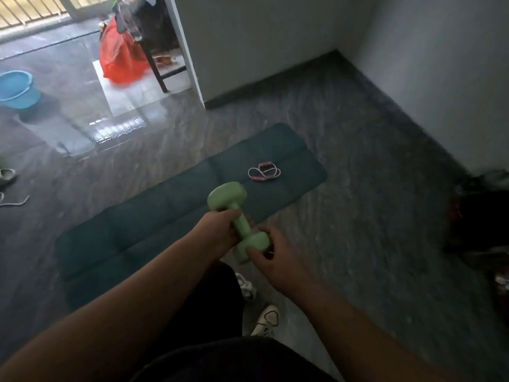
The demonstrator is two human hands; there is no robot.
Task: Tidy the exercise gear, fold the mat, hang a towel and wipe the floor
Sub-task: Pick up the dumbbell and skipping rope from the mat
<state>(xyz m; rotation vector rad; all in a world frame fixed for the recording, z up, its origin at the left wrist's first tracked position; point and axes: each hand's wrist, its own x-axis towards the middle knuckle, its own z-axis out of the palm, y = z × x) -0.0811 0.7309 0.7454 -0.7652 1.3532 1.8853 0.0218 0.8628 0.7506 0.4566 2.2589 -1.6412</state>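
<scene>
While the left hand [217,232] grips the green dumbbell [237,219] by its bar, right-hand fingers [257,250] curl round its lower head.

No legible text, label, brand, number or sign anywhere; frame blurred.

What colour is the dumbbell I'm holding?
Light green; the dumbbell shows best in the head view.

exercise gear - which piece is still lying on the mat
The pink resistance band, lying loose near the far end of the green mat. The green dumbbell is off it, held by the left hand and right hand.
</scene>
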